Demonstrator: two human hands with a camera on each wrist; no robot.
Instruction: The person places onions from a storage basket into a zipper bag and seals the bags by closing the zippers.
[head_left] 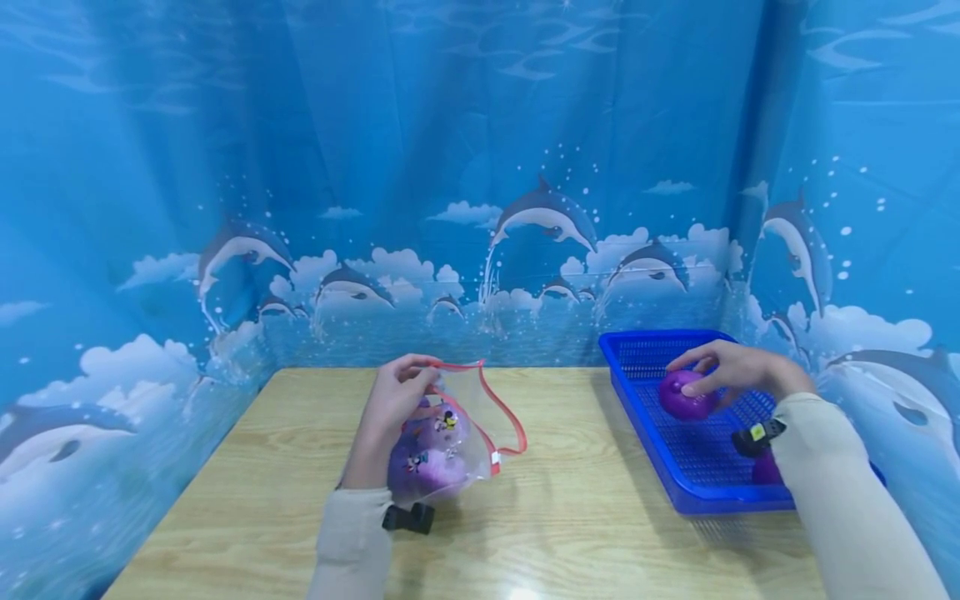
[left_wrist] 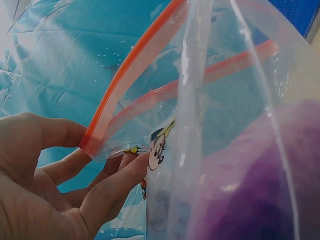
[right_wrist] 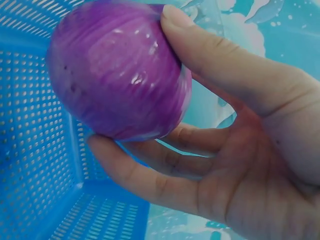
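Note:
My right hand [head_left: 723, 371] grips a round, glossy purple onion [right_wrist: 120, 70] between thumb and fingers, above the blue basket [head_left: 637, 417]. Streaks run along the onion's skin in the right wrist view. A second purple onion [head_left: 767, 468] lies in the basket's near right part, partly hidden by my right wrist. On the left, my left hand [left_wrist: 65, 175] pinches the red-edged corner of a clear zip bag [head_left: 480, 417] printed with cartoon figures. Its mouth gapes toward the right, with a slider [head_left: 495, 460] on the red edge. Purple onions [head_left: 438, 471] show through the bag's plastic.
The light wooden table [head_left: 570, 517] runs between bag and basket. The basket has raised, perforated walls and stands at the table's right side. A blue curtain [head_left: 450, 125] printed with dolphins hangs behind and at both sides.

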